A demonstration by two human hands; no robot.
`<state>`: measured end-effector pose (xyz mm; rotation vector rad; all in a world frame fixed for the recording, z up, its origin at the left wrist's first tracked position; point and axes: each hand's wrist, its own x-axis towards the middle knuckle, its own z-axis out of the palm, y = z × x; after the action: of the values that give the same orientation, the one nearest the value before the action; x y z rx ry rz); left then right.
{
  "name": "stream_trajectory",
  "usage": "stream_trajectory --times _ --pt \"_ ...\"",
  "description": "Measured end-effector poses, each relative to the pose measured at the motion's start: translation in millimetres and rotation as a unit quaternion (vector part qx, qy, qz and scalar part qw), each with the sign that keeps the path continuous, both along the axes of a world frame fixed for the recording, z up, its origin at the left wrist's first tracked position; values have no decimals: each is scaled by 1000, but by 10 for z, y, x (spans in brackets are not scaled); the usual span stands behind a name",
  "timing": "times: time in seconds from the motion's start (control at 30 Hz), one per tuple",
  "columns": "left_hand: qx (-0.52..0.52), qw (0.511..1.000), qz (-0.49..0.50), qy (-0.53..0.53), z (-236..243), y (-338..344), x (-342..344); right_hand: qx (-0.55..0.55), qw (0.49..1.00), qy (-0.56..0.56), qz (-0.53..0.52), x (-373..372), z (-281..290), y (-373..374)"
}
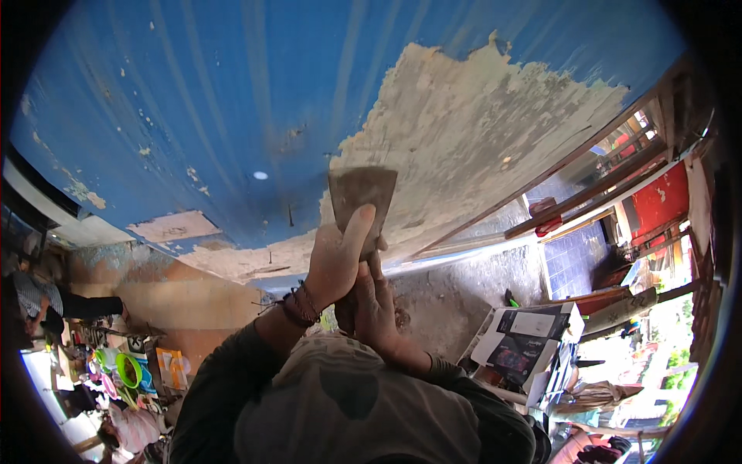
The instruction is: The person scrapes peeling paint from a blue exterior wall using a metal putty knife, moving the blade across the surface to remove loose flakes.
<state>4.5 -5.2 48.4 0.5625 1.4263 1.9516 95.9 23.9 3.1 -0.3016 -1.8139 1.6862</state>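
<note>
A wide-bladed scraper [362, 188] lies against the blue painted wall [239, 85], at the border of a large bare, greyish patch [464, 116]. My left hand [334, 263], with dark bracelets [301, 304] at its wrist, is closed on the scraper, its thumb stretched along the blade. Just below it, my right hand [377, 313] is closed round the lower end of the tool. The handle is mostly hidden by both hands. Ragged paint edges run along the patch, and a smaller bare spot [176, 225] shows at the left.
At the lower right stands a black-and-white printed carton [522, 344]. Wooden beams [587, 189] cross the right side, near a red panel [661, 199]. Lower left, several household items surround a green round basin [129, 370]. Another person [54, 301] is at the far left.
</note>
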Motion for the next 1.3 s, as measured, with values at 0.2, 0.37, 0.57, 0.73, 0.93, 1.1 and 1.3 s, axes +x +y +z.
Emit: stream_trajectory --times 0.2,0.37,0.57,0.73,0.93,1.1,1.3 --pt "-4 1000 -23 -8 240 -26 -81 -261 963 20 64 -39 340 -39" --pt "-11 999 22 38 113 57 -53 -138 990 -2 39 -55 366 30" --pt "48 980 42 189 351 -6 -96 -228 968 28 97 -20 274 15" --pt "32 938 94 332 258 44 -98 -187 981 52 30 -70 385 24" --pt "30 997 42 49 343 69 43 -188 980 11 59 26 491 50" --pt "39 995 -35 88 562 18 -140 -193 977 75 56 -122 505 64" --pt "47 998 40 19 416 54 -1 -176 982 -23 62 69 576 49"
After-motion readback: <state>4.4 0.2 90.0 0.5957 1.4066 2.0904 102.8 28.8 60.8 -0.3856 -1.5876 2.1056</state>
